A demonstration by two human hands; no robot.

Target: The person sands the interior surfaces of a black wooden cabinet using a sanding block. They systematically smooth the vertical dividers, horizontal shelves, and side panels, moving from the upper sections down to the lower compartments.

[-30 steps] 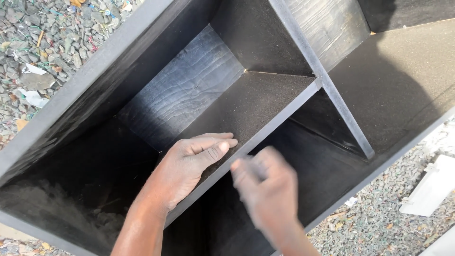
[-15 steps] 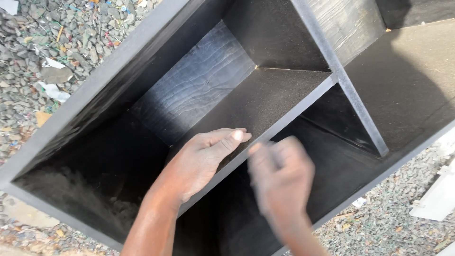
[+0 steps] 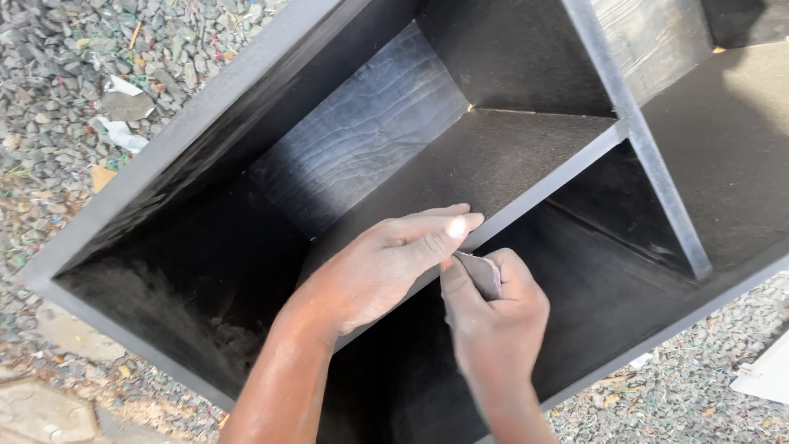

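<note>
A black-painted wooden cabinet [image 3: 205, 156] lies on its back on gravel, with its open compartments facing up. A thin shelf divider [image 3: 534, 193] runs across it. My left hand [image 3: 386, 263] lies flat on that divider's edge, fingers stretched out and pressing on it. Just to the right, my right hand [image 3: 493, 316] is closed on a small grey folded piece of sandpaper [image 3: 483, 273], held against the divider's edge beside my left fingertips.
A second, upright divider [image 3: 649, 173] crosses the shelf at the right. Grey gravel [image 3: 74, 74] with paper scraps and litter surrounds the cabinet. A white board [image 3: 768, 374] lies at the right edge.
My right hand has moved left along the divider edge, close to my left fingertips. My left hand stays on the divider. The view has shifted slightly.
</note>
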